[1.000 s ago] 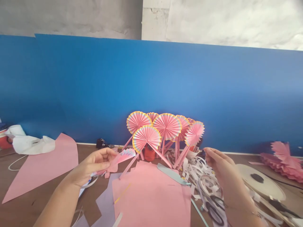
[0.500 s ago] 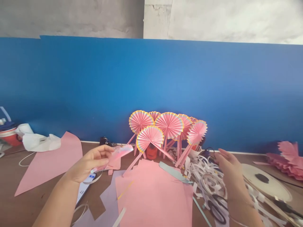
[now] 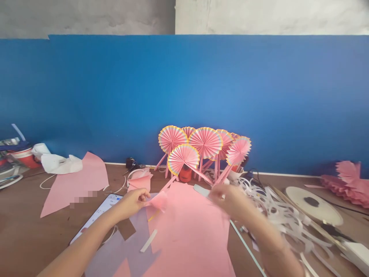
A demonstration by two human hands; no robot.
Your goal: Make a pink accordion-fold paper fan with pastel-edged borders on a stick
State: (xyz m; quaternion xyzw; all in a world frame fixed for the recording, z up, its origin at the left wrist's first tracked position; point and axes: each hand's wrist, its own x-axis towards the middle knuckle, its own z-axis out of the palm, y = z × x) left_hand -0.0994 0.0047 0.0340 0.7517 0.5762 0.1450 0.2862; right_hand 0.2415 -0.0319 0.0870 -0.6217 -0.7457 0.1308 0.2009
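A blue partition (image 3: 115, 96) filled the back, at twelve o'clock from the middle of the brown tabletop (image 3: 37, 238). On that surface lay a large pink sheet (image 3: 193, 231), the centre of the dial for what follows. Pleated paper fans (image 3: 205, 143) stood grouped at twelve o'clock beyond it, and a loose heap of white strips (image 3: 269, 200) lay at two to three o'clock.

The right hand (image 3: 227, 198) hung at about two o'clock, over the sheet's far edge, too blurred to tell whether its fingertips met or held anything. The left hand (image 3: 134, 202), at ten o'clock, had thumb and fingers clamped on the near end of a flared pink paper piece (image 3: 159, 201), whose free end pointed towards three o'clock, over the sheet's left part.

That piece looked light and pliable, probably not slippery but easy to crush or crease. The gathered, narrow end seemed the better hold, pinched lightly, with the flared edge left alone. A short white strip (image 3: 149, 241) lay near nine o'clock.
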